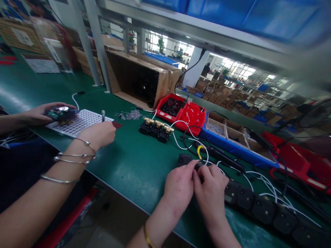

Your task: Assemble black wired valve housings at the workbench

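Note:
My left hand and my right hand are pressed close together at the near edge of the green bench. Both have their fingers closed on a small black part with white wires running off to the right. Another black part lies just beyond my left fingers. A yellow hooked piece sits a little farther back. A row of several similar black parts stretches to the right of my right hand.
A co-worker on the left holds a thin tool in one hand and a circuit board over a perforated plate with the other. Black blocks with brass terminals, red bins, a blue tray and an open cardboard box stand behind.

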Available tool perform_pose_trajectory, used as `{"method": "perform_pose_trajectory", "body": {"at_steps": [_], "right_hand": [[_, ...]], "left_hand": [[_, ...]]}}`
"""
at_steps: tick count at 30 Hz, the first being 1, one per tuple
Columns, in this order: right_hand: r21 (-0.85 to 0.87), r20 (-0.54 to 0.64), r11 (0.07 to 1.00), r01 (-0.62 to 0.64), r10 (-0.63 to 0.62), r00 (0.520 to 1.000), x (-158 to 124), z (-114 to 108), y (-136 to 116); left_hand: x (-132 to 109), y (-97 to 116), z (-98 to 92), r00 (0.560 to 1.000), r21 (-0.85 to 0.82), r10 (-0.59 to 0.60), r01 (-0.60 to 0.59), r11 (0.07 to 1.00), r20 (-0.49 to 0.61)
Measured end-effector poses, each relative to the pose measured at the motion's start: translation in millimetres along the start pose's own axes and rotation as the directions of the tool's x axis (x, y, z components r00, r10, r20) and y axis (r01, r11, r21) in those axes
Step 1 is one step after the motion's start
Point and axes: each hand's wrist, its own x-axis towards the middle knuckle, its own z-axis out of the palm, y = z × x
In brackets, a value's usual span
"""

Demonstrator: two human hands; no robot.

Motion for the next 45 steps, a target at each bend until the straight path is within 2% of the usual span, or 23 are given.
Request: {"method": "perform_pose_trajectory", "body": {"at_steps": [4, 6, 8, 9, 11, 13, 15, 19, 22, 25, 28, 31, 33, 37, 42, 45], "right_hand": [[0.051, -0.008, 0.998, 0.026, -0.026, 1.0, -4.3, -18.7, 7.8], [0.103, -0.052, 0.994, 0.043, -0.038, 0.998, -11.0, -33.6, 15.8], [0.188, -0.06, 0.978, 0.088, -0.078, 0.995, -21.2, -47.2, 22.4], [0.245, -0.039, 0.962, 0.116, -0.11, 0.993, -27.0, -52.2, 24.4], [0.369, 0.046, 0.915, 0.161, -0.191, 0.98, -38.3, -57.6, 25.5], [0.46, 0.146, 0.869, 0.182, -0.276, 0.95, -47.3, -57.4, 24.6], [0.502, 0.222, 0.848, 0.169, -0.315, 0.923, -52.8, -54.2, 24.8], [0.551, 0.301, 0.831, 0.075, -0.281, 0.911, -55.0, -49.9, 31.9], [0.585, 0.346, 0.811, -0.004, -0.245, 0.906, -54.5, -51.6, 38.0], [0.574, 0.283, 0.819, 0.024, -0.225, 0.932, -55.5, -54.0, 41.7], [0.531, 0.191, 0.844, 0.074, -0.204, 0.96, -56.6, -54.6, 44.6], [0.517, 0.188, 0.854, 0.061, -0.183, 0.965, -56.1, -53.1, 47.7], [0.522, 0.197, 0.852, 0.03, -0.155, 0.968, -54.7, -51.8, 49.1], [0.573, 0.204, 0.812, -0.109, -0.013, 0.979, -51.9, -51.4, 48.3], [0.6, 0.241, 0.777, -0.194, 0.055, 0.969, -53.4, -53.7, 45.2], [0.595, 0.202, 0.777, -0.207, 0.105, 0.974, -55.5, -54.5, 44.8]], "left_hand": [[-0.8, -2.3, -7.6, 0.999, -0.048, -0.021, 0.023, 0.999, 0.043], [-6.2, -2.0, -16.1, 0.994, -0.122, -0.09, 0.096, 0.988, 0.055], [-16.7, -0.1, -23.2, 0.98, -0.285, -0.188, 0.197, 0.938, 0.06], [-23.5, 1.4, -24.6, 0.969, -0.405, -0.232, 0.247, 0.88, 0.087], [-38.2, 5.5, -21.6, 0.929, -0.644, -0.291, 0.368, 0.671, 0.227], [-51.4, 10.1, -11.5, 0.866, -0.74, -0.329, 0.494, 0.456, 0.376], [-59.7, 14.1, 1.6, 0.818, -0.74, -0.361, 0.566, 0.363, 0.448], [-60.7, 19.9, 20.5, 0.783, -0.734, -0.317, 0.617, 0.285, 0.535], [-56.0, 24.4, 25.0, 0.766, -0.72, -0.29, 0.64, 0.266, 0.574], [-53.3, 28.8, 26.6, 0.755, -0.718, -0.303, 0.651, 0.246, 0.581], [-53.2, 32.0, 27.8, 0.775, -0.746, -0.326, 0.622, 0.237, 0.542], [-53.7, 35.1, 28.5, 0.788, -0.76, -0.341, 0.602, 0.245, 0.514], [-53.5, 37.8, 29.1, 0.786, -0.761, -0.344, 0.602, 0.241, 0.514], [-52.1, 43.2, 32.0, 0.788, -0.764, -0.303, 0.605, 0.225, 0.535], [-50.7, 44.6, 32.8, 0.823, -0.771, -0.24, 0.567, 0.289, 0.515], [-49.9, 44.0, 30.4, 0.835, -0.763, -0.235, 0.55, 0.338, 0.498]]}}
